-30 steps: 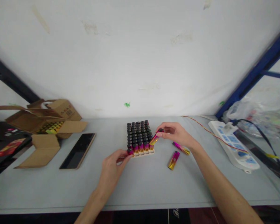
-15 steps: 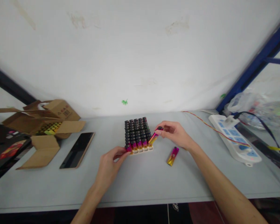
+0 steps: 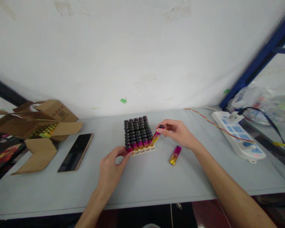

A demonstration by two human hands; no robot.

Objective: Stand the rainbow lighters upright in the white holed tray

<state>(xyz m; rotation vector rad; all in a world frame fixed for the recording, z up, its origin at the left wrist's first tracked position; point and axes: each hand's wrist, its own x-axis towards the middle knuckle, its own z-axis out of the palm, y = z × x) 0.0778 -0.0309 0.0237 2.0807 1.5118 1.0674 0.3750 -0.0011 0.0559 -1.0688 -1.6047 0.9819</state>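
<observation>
Rows of black-topped, purple-and-gold lighters [image 3: 139, 142] stand upright in a white tray [image 3: 142, 151] at the middle of the table. My left hand [image 3: 114, 161] has its thumb and fingers closed at the tray's front left corner, around the lighter there; its fingertips are partly hidden. To the right of the tray, my right hand [image 3: 174, 129] pinches a tilted lighter [image 3: 157, 134] near its black top, with the gold end by the tray's right side. Another purple-and-gold lighter [image 3: 175, 155] lies flat on the table below my right hand.
A black-screened phone [image 3: 76, 152] lies left of the tray. Beyond it stands an open cardboard box [image 3: 61, 110] with several yellow items inside. A white power strip [image 3: 238, 136] with cables sits at the right, near plastic bags [image 3: 258, 101]. The wall is behind.
The camera view has shifted slightly. My right hand still holds the tilted lighter, now a little farther from the tray's front edge. My left hand stays at the front left corner.
</observation>
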